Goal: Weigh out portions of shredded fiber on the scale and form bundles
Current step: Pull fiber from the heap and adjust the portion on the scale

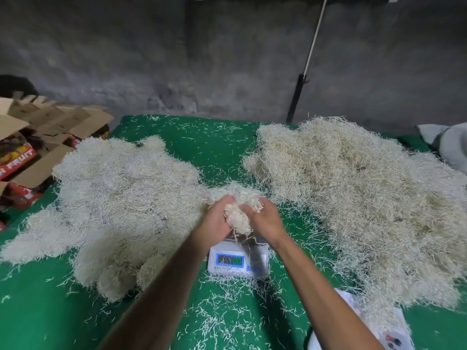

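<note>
A small white digital scale (237,261) with a lit blue display stands on the green cloth at the centre. Just above its pan, my left hand (216,216) and my right hand (265,219) grip a pale clump of shredded fiber (237,218) between them, fingers curled around it. A few strands dangle from the clump toward the scale. A large whitish fiber pile (121,210) lies to the left. A bigger, more yellowish pile (358,203) lies to the right.
Loose strands litter the green cloth (207,142). Cardboard fruit boxes (32,147) sit at the left edge. A white bag (389,327) lies at the lower right. A grey wall and a leaning pole (300,94) stand behind.
</note>
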The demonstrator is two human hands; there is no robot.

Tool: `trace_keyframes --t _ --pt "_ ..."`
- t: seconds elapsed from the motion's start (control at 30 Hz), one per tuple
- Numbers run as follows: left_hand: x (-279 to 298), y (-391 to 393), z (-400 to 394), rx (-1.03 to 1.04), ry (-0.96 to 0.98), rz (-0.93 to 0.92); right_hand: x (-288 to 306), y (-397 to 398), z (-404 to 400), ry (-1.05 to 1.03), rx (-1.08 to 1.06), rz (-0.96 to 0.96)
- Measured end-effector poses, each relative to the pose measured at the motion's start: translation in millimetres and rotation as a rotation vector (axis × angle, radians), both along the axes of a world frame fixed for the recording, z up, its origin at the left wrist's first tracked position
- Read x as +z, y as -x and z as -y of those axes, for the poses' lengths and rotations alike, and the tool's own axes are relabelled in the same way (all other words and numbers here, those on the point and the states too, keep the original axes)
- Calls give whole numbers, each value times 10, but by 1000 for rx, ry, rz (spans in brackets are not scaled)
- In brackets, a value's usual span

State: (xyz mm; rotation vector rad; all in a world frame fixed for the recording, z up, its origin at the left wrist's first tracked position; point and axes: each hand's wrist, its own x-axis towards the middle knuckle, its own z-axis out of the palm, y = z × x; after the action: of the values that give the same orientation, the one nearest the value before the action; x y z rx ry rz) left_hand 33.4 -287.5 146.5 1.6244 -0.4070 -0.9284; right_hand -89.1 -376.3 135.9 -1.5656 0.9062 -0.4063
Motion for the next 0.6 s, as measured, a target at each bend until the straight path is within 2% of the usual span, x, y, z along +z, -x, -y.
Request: trace_keyframes --t 0.03,0.07,0.17,0.33,0.47,0.57,0.6 --pt "23 1 -106 -77 2 3 -11 17 72 -7 -48 14" --pt "-97 -123 -200 -53 3 -56 -48 41 172 -80 -105 56" --pt "-279 -467 -277 -64 -46 43 -115 123 401 -249 -225 123" --pt "-396 -535 -155 -5 4 69 -331 -20 544 -214 -372 154" --pt "-636 -492 -163 -22 -155 341 -578 -12 616 -112 -387 0" --pt "-751 -522 -116 -119 -286 310 -763 81 656 -52 -285 -126" --pt "-805 -593 -87 -51 -348 235 -809 123 671 -38 -235 -153"
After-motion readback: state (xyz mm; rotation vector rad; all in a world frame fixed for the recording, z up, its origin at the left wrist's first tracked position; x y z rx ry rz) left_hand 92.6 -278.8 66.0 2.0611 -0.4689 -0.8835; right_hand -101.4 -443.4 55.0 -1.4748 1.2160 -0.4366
